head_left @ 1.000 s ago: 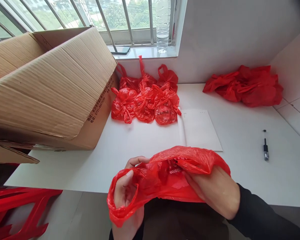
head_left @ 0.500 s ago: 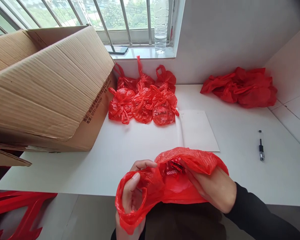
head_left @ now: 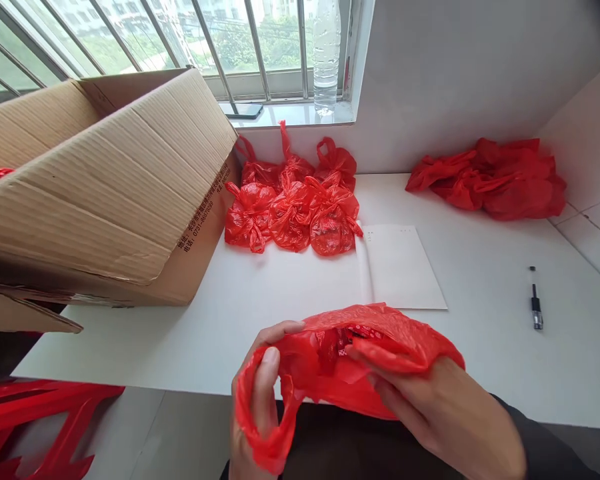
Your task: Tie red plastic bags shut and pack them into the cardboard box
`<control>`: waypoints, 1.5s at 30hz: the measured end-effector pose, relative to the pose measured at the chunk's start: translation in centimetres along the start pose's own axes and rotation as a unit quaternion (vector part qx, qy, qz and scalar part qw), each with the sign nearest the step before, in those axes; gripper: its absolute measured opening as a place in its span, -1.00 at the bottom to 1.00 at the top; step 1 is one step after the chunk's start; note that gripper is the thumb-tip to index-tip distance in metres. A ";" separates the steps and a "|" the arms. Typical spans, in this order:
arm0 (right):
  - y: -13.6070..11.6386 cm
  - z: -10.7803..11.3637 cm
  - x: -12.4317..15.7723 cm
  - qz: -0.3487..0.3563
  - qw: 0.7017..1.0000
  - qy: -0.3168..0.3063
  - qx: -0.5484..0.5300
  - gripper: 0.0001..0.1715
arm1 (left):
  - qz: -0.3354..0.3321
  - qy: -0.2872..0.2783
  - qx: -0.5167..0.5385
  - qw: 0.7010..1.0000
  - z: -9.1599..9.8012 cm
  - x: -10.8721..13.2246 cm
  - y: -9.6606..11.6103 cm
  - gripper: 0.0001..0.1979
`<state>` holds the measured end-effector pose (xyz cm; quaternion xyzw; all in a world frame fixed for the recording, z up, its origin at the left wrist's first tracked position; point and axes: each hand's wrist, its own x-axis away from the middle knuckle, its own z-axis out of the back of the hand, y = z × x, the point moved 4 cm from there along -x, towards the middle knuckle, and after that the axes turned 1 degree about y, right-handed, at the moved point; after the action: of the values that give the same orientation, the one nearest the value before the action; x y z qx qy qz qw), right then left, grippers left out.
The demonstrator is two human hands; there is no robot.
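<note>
Bag (head_left: 395,321), glossy red plastic (crinkled), mouth gaping between both hands (head_left: 266,390) (head_left: 455,407)

Bag (head_left: 330,383) before notebook (head_left: 405,267), carton (head_left: 105,183) left, pen (head_left: 536,305) right

You have six tied bags (head_left: 290,217), one open bag (head_left: 331,385). You face one carton (head_left: 115,180), one bottle (head_left: 326,60), one notebook (head_left: 405,270), one pen (head_left: 535,305).

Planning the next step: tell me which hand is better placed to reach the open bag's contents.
Probably the right hand: its fingertips lie near the patterned contents of the red bag. The left hand sits farther off, thumb through a handle loop.
</note>
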<state>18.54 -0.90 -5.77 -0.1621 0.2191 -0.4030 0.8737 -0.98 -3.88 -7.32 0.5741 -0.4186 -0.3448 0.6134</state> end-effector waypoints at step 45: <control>0.1 7.1 -1.7 -0.041 0.974 0.146 -0.170 -0.93 | 0.023 -0.133 -0.009 0.991 -3.3 -0.9 5.1 -0.41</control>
<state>21.23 1.28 0.64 -0.2566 0.4027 -0.4146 0.7746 1.34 -1.20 -2.32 0.5079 -0.5065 -0.4072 0.5654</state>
